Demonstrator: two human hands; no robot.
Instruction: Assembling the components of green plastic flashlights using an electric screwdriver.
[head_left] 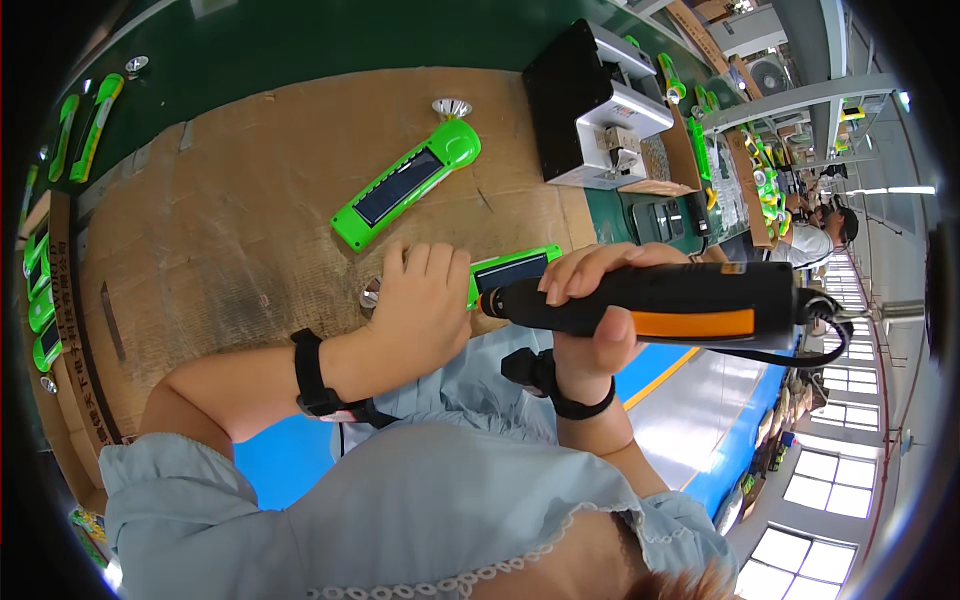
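My right hand (590, 272) is wrapped round a black and orange electric screwdriver (720, 300). Its tip points left, at a bright green torch (512, 268) with a dark solar panel. My left hand (425, 300) closes over the near-left end of that torch and hides its head. A small shiny reflector cup (370, 292) shows beside my left fingers. Farther off, a second green torch (405, 185) lies panel up on the cardboard, with another reflector cup (452, 108) at its head. Where the screwdriver's bit meets the torch is hidden by my left hand.
Brown cardboard (240, 190) covers the green bench. A black and silver machine (600, 110) stands at the back right. Green torches (98, 125) lie at the far left, above a carton (75, 350) holding several more. A cable (815, 345) trails from the screwdriver. A co-worker (820, 240) is at far right.
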